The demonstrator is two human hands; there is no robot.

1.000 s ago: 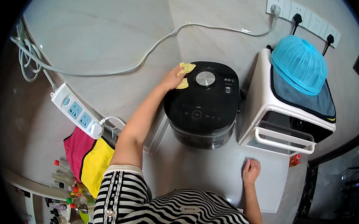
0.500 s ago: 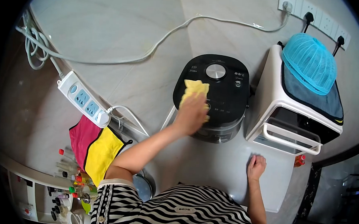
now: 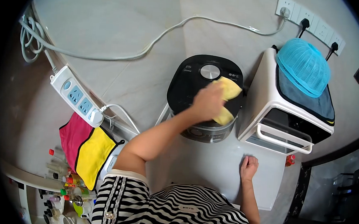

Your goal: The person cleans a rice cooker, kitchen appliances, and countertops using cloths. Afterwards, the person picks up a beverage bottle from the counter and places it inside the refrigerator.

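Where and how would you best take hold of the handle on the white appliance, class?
Probably at the middle of the handle, coming from the front, the person's side, and wrapping the grip around the bar. It is long and stands out from the front of the white appliance. The right hand is the nearer one.

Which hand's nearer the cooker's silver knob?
Left. The left hand, with the yellow cloth, is just nearside of the silver knob; the right hand is farther, nearside of the white oven.
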